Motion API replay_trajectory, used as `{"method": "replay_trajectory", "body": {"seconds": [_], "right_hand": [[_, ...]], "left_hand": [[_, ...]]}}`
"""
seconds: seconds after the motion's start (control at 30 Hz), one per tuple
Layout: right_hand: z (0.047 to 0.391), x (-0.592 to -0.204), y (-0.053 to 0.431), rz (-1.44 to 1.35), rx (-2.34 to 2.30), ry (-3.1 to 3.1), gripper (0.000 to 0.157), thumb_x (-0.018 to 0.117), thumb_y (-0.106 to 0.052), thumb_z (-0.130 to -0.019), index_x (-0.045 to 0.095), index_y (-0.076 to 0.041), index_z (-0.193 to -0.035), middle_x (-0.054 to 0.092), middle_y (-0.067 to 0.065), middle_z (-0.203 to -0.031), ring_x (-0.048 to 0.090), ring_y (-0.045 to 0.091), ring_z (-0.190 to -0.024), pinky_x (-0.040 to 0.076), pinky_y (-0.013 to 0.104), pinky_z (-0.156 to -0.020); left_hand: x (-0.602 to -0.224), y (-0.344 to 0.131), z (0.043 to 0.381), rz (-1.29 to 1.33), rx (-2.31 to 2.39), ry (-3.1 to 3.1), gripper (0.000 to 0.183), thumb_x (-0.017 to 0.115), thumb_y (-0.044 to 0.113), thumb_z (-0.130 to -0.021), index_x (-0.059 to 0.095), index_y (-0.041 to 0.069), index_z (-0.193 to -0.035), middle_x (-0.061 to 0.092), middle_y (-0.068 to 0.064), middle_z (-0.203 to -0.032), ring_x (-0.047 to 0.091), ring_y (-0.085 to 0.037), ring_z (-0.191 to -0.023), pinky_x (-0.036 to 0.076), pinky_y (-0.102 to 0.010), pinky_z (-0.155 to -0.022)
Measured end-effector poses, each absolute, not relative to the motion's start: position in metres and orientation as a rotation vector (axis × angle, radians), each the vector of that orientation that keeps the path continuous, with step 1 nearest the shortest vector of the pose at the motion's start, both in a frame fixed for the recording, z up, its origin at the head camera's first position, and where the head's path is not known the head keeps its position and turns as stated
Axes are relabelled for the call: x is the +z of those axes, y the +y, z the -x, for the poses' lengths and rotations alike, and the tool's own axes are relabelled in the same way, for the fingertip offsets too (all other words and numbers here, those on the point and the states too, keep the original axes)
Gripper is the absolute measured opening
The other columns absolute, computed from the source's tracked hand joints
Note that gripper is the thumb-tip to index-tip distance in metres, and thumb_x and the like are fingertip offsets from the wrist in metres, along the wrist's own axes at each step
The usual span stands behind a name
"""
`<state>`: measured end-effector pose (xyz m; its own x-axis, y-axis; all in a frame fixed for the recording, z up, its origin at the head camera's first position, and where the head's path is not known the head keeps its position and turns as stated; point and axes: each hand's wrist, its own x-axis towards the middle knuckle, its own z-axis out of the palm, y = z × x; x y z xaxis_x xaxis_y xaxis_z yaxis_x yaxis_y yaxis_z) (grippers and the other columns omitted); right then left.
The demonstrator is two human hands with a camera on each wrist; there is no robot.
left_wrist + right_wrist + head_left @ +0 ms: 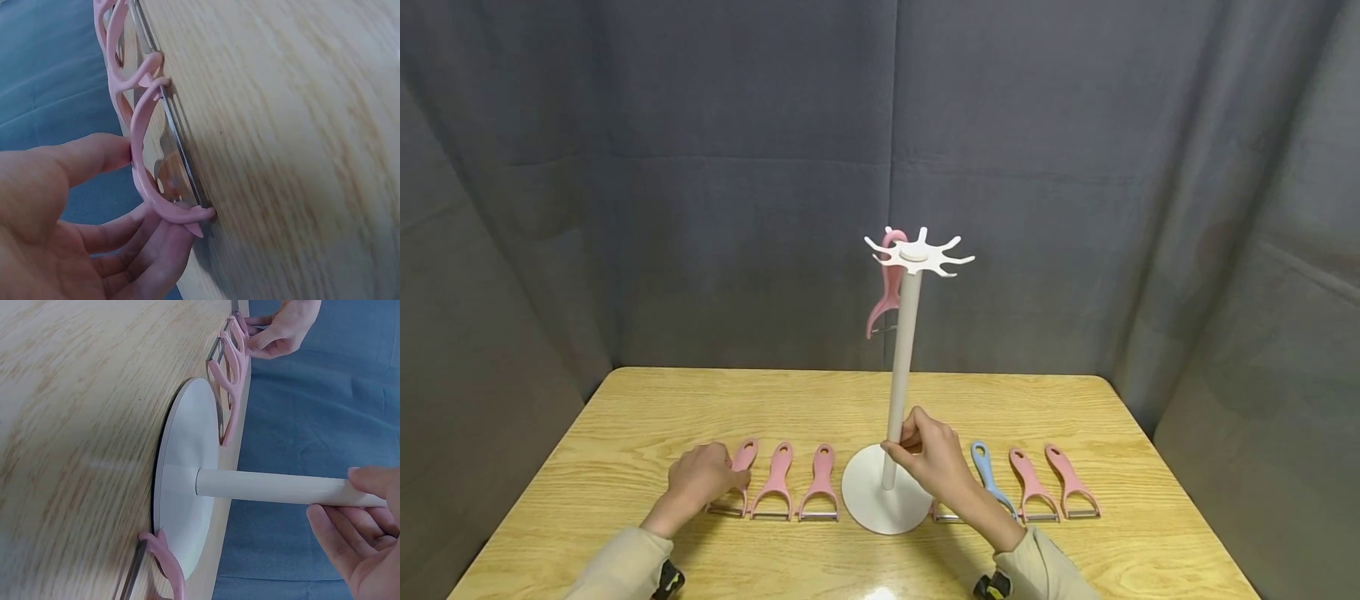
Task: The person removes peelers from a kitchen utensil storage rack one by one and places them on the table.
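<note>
My left hand (703, 479) is at the leftmost pink peeler (746, 455), which lies on the table. In the left wrist view its thumb and fingers pinch this peeler's curved frame (135, 125) from both sides. With my right hand (938, 462) I grip the lower pole (904, 358) of a white stand, thumb on one side and fingers on the other. The stand is upright on a round base (872, 507) and has a ring of hooks (931, 255) on top. One pink peeler (891, 285) hangs from a hook at the back left.
Two more pink peelers, a left one (778, 471) and a right one (823, 471), lie left of the base. Right of it are a blue peeler (986, 468) and more pink peelers (1032, 479), one partly hidden by my right hand. Grey curtains (737, 208) surround the wooden table (647, 400).
</note>
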<state>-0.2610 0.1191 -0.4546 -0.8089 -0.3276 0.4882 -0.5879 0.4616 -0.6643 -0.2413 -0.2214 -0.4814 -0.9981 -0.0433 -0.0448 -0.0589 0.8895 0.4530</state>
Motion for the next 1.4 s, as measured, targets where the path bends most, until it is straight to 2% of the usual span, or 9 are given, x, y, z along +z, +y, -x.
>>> {"method": "replay_trajectory", "body": {"seconds": [0.1,0.23,0.47,1.0,1.23,1.4], "right_hand": [[0.2609,-0.4547,0.1187,-0.78,1.271,-2.427,0.025,0.081,-0.003,-0.081,0.057,-0.008,-0.086,0.066,0.002,-0.078,0.07,0.014,-0.07,0.056,0.019,-0.062],[0.2607,-0.4545,0.1185,-0.769,1.281,-2.439,0.025,0.081,-0.003,-0.082,0.057,-0.008,-0.087,0.066,0.001,-0.079,0.07,0.014,-0.071,0.056,0.019,-0.062],[0.2606,-0.4547,0.1191,-0.771,1.274,-2.441,0.024,0.081,-0.004,-0.082,0.057,-0.008,-0.087,0.067,0.002,-0.079,0.07,0.014,-0.07,0.056,0.019,-0.062],[0.2602,-0.4547,0.1189,-0.756,1.268,-2.456,0.024,0.081,-0.004,-0.082,0.057,-0.008,-0.086,0.067,0.002,-0.079,0.069,0.013,-0.07,0.056,0.019,-0.062],[0.2608,-0.4564,0.1187,-0.752,1.289,-2.443,0.024,0.081,-0.003,-0.081,0.058,-0.009,-0.086,0.067,0.0,-0.079,0.069,0.011,-0.07,0.056,0.019,-0.062],[0.2613,-0.4576,0.1192,-0.778,1.286,-2.418,0.024,0.081,-0.003,-0.082,0.058,-0.008,-0.086,0.068,0.001,-0.079,0.069,0.012,-0.07,0.056,0.02,-0.062]], "left_hand": [[-0.4835,-0.2211,0.2421,0.095,0.73,3.019,0.051,0.077,0.028,-0.084,0.04,0.016,-0.051,0.032,0.007,-0.044,0.028,-0.007,-0.04,0.022,-0.021,-0.042],[-0.4844,-0.2214,0.2432,0.105,0.714,3.014,0.054,0.077,0.029,-0.084,0.037,0.017,-0.049,0.029,0.007,-0.045,0.024,-0.009,-0.045,0.021,-0.023,-0.044],[-0.4826,-0.2218,0.243,0.127,0.667,3.009,0.053,0.077,0.033,-0.085,0.038,0.016,-0.052,0.032,0.004,-0.048,0.028,-0.012,-0.048,0.026,-0.029,-0.05],[-0.4821,-0.2227,0.2416,0.096,0.666,3.031,0.053,0.076,0.033,-0.085,0.038,0.016,-0.052,0.033,0.005,-0.048,0.03,-0.011,-0.046,0.025,-0.026,-0.046],[-0.4817,-0.2225,0.2411,0.086,0.704,3.039,0.056,0.067,0.033,-0.093,0.037,0.017,-0.048,0.03,0.008,-0.041,0.032,-0.007,-0.037,0.024,-0.021,-0.04],[-0.4832,-0.2237,0.2425,0.065,0.763,3.042,0.055,0.061,0.03,-0.097,0.042,0.015,-0.048,0.035,0.007,-0.038,0.037,-0.008,-0.033,0.026,-0.02,-0.038]]}}
